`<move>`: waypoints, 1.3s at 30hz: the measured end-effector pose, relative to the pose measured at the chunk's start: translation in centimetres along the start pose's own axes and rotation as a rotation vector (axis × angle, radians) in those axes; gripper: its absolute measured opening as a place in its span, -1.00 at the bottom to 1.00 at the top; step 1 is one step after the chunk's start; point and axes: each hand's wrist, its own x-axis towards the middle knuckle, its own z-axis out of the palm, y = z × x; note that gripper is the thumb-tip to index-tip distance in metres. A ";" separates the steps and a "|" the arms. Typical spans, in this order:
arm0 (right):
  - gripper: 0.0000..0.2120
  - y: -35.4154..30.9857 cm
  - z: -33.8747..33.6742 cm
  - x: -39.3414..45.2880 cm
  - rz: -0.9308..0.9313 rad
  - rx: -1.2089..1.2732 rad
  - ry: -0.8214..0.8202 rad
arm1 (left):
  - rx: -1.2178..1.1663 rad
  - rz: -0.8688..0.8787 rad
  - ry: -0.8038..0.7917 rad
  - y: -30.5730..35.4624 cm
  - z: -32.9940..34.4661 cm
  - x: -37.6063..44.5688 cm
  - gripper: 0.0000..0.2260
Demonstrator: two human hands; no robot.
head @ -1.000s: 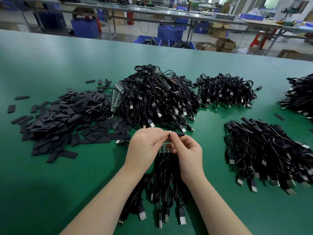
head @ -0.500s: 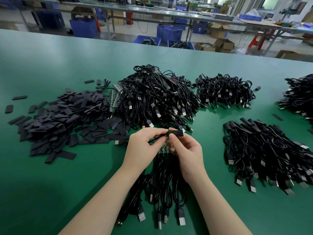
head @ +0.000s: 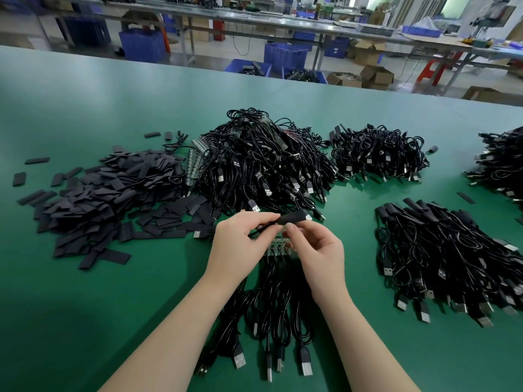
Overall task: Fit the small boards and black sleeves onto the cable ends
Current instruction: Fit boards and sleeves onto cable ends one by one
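Green bench (head: 85, 292); left hand (head: 240, 247) pinching a cable end, black sleeve (head: 293, 217) protruding just past its fingertips; right hand (head: 319, 256) fingers curled just below sleeve, contact unclear; small boards (head: 278, 248) beneath both hands.

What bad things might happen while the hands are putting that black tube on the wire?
1. The black sleeve is held up in the air by the left hand; the right hand looks barely on it, so it might slip off the cable end.
2. The small boards lie right under both hands and might get bumped.
3. If dropped, the sleeve could get lost among the loose sleeves nearby.
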 end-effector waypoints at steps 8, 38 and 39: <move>-0.71 0.6 -0.4 0.0 -0.422 -0.607 0.125 | 0.125 0.044 -0.024 -0.1 0.2 -0.4 -0.80; -0.87 -0.3 -0.6 0.5 0.146 0.237 -0.073 | 0.026 0.006 -0.143 -0.6 0.4 -0.1 -0.81; -0.87 -0.3 -0.6 0.4 0.131 0.197 -0.071 | 0.038 0.023 -0.146 -0.6 0.4 -0.1 -0.81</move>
